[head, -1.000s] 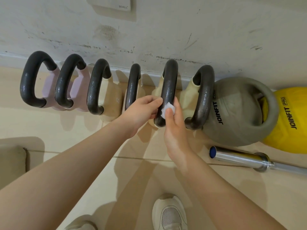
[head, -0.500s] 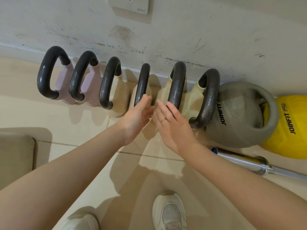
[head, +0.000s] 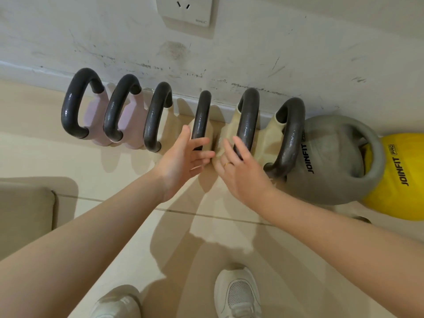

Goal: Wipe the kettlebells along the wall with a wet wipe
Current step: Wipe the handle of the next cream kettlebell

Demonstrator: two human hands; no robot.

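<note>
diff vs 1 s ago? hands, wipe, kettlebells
Both hands came off the fifth handle. The right hand, which had pressed the white wipe to it, dropped low between the fourth and fifth kettlebells; the wipe no longer shows. The left hand let go and now hangs open, fingers spread, by the fourth handle. The view shifted, showing a wall socket. The kettlebells stayed in their row.

Kettlebells [head: 247, 125] upright in row vs wall: 2 pink, 4 beige, grey, yellow.

Scuffed white wall [head: 298, 42] with socket [head: 184, 10]; beige tiled floor [head: 34, 152].
</note>
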